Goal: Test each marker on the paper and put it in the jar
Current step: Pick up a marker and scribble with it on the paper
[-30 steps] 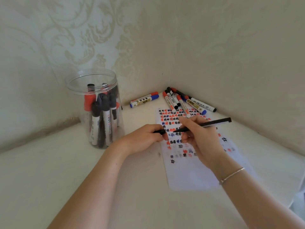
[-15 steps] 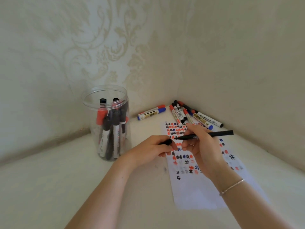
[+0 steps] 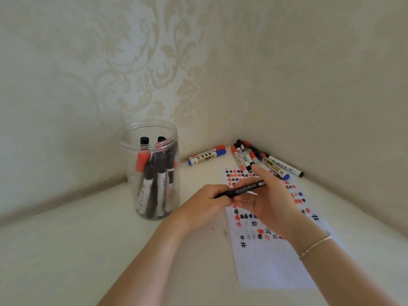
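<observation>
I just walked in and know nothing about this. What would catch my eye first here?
Probably the two hands in the middle: the left hand and right hand hold a slim black pen between them, over a sheet of paper covered with red, black and blue scribbles. To the left stands a clear jar full of markers, and more loose markers lie in the far corner by the wall.

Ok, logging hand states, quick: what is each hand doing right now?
Left hand: grips the black pen at its left end.
Right hand: fingers around the same pen's other end.
</observation>
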`<action>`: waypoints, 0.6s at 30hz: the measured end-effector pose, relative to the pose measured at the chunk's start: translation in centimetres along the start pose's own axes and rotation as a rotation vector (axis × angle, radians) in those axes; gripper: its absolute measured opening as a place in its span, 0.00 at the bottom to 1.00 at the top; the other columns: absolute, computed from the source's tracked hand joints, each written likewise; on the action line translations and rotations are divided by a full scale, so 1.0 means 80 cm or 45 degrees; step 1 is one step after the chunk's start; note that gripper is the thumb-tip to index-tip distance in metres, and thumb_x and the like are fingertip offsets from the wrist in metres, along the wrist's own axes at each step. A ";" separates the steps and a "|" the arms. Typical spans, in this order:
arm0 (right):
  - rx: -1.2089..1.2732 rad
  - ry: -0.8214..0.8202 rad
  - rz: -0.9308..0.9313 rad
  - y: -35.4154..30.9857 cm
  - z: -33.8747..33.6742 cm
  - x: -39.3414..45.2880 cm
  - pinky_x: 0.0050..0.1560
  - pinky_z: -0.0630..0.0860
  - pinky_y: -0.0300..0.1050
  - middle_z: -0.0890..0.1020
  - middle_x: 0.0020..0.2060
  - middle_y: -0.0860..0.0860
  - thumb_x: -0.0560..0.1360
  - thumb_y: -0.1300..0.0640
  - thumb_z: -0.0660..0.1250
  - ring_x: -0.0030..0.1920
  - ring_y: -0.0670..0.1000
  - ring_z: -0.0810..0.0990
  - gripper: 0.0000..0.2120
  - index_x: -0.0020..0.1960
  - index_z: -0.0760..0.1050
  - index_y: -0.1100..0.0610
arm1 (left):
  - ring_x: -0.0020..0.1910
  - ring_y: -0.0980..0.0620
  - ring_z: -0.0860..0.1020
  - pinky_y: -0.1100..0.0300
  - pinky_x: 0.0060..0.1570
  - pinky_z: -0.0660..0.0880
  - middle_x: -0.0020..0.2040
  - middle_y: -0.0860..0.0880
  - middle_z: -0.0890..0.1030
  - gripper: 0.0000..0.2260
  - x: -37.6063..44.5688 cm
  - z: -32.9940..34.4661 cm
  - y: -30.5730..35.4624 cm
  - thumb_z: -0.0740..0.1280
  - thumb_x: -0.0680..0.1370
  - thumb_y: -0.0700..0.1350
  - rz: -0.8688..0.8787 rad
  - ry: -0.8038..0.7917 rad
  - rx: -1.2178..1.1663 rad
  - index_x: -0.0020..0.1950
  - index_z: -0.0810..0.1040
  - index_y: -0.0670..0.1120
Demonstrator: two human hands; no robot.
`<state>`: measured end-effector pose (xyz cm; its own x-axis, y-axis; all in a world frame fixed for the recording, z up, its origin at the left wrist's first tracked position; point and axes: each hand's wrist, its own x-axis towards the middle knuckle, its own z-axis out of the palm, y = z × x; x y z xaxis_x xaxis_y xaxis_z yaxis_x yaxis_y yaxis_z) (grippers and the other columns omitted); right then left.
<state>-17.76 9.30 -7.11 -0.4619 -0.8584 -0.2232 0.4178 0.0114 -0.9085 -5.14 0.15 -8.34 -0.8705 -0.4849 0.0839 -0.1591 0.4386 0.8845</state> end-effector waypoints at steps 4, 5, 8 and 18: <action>-0.388 0.327 -0.153 -0.005 0.008 0.004 0.25 0.65 0.42 0.70 0.21 0.52 0.79 0.52 0.59 0.21 0.50 0.65 0.17 0.35 0.70 0.60 | 0.26 0.64 0.68 0.72 0.29 0.63 0.26 0.59 0.70 0.10 -0.002 0.004 0.009 0.59 0.80 0.37 0.022 0.112 -0.205 0.47 0.79 0.46; -0.396 0.360 -0.176 -0.004 0.012 0.005 0.24 0.63 0.41 0.66 0.20 0.50 0.78 0.54 0.59 0.20 0.48 0.62 0.15 0.34 0.66 0.58 | 0.26 0.62 0.67 0.71 0.29 0.62 0.27 0.57 0.68 0.11 -0.003 0.004 0.009 0.58 0.80 0.38 0.030 0.154 -0.253 0.47 0.80 0.44; -0.273 0.382 -0.191 0.000 0.023 0.007 0.19 0.60 0.35 0.64 0.17 0.46 0.77 0.57 0.57 0.17 0.44 0.60 0.12 0.35 0.62 0.56 | 0.26 0.60 0.63 0.67 0.31 0.60 0.28 0.56 0.65 0.15 -0.002 0.006 0.006 0.56 0.82 0.42 0.018 0.273 -0.261 0.48 0.77 0.34; -0.130 0.088 -0.252 -0.027 0.036 0.011 0.23 0.53 0.40 0.58 0.20 0.49 0.79 0.52 0.58 0.23 0.49 0.54 0.22 0.28 0.57 0.54 | 0.35 0.59 0.74 0.68 0.38 0.71 0.37 0.55 0.76 0.02 -0.007 -0.002 0.046 0.63 0.80 0.45 0.221 0.648 -0.015 0.50 0.72 0.52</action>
<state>-16.84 7.08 -4.34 -0.5811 -0.8118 -0.0579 0.2342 -0.0986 -0.9672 -5.16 1.86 -5.07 -0.5474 -0.7127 0.4386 -0.0252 0.5379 0.8426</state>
